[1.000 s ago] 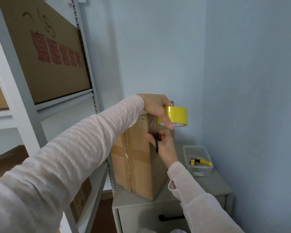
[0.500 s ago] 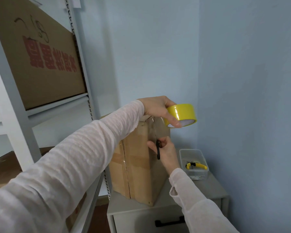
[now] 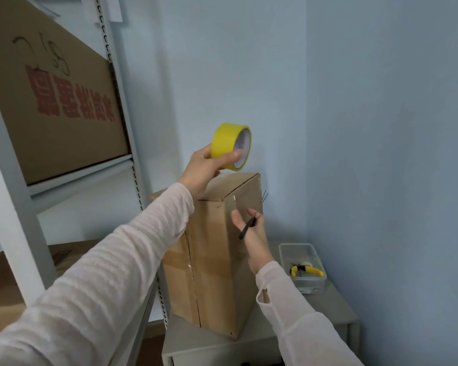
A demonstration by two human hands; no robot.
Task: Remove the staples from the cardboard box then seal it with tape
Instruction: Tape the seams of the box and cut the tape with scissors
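Cardboard carton (image 3: pixel 50 101), red print, handwritten "218"

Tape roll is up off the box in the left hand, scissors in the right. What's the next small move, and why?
Probably press the cut tape end flat with the right hand, which sits beside the strip's end at the cardboard box corner. The yellow tape roll in the left hand looks free of the box, so that strip seems cut.

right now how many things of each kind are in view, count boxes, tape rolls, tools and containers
cardboard boxes: 3, the box on the cabinet, the printed box on the upper shelf, a box on the lower shelf
tape rolls: 1, yellow tape roll
tools: 2, scissors, yellow-handled pliers
containers: 1, clear plastic tub
total: 7
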